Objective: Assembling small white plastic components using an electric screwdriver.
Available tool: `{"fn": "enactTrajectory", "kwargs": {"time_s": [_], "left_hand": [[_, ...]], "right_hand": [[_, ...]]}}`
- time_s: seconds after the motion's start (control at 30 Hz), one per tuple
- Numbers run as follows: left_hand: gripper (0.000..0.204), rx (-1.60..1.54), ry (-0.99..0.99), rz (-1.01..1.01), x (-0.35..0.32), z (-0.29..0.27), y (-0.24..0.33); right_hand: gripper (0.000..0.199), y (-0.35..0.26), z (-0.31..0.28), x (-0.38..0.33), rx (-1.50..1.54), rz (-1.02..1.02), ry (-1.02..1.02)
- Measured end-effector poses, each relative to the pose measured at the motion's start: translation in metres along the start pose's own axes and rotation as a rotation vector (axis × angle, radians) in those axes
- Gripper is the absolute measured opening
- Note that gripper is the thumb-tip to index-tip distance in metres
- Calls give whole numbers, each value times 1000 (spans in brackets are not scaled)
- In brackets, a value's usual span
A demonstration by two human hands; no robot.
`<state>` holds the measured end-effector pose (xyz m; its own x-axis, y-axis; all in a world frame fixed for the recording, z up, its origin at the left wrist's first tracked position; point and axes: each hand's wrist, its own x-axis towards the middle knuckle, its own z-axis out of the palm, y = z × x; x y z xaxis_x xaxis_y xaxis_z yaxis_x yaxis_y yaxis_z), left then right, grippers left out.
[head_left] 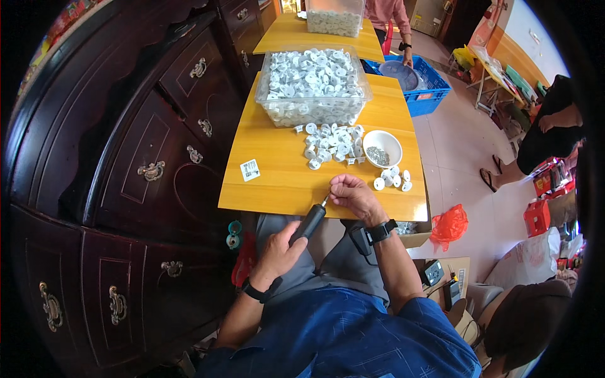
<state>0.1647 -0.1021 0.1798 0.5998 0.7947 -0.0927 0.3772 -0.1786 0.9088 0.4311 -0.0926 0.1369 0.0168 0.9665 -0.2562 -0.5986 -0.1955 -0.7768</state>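
My left hand (278, 253) is wrapped around a black pen-shaped electric screwdriver (309, 222), its bit pointing up toward the table's near edge. At that bit, the fingers of my right hand (354, 196) are pinched together; whatever they hold is too small to make out. Beyond my right hand lies a loose pile of small white round plastic parts (332, 143). Beside the pile, a white bowl (392, 140) holds small silvery metal pieces. A smaller group of white parts with disc-shaped tops (393, 179) sits just in front of the bowl.
A clear plastic bin (315, 113) full of white parts stands on the yellow wooden table (277, 189), near a white printed label (250, 170). Dark drawers (126, 208) line the left. Past the table, another person's hand (408, 61) reaches over a blue crate (435, 94). A red bag (449, 225) lies on the floor.
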Motion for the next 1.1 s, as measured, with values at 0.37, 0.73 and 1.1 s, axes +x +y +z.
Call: {"fn": "enactTrajectory", "kwargs": {"time_s": [0.37,0.73,1.1], "left_hand": [[37,-199,25,-90,0,4,-3],[40,-198,26,-90,-3,-2,-4],[39,-212,25,-96,-4,-4,-7]], "right_hand": [[25,-14,-1,-4,-291,-175,258],[37,-26,-7,24,-1135,-469,704],[26,-32,-5,40,-1434,-451,688]]}}
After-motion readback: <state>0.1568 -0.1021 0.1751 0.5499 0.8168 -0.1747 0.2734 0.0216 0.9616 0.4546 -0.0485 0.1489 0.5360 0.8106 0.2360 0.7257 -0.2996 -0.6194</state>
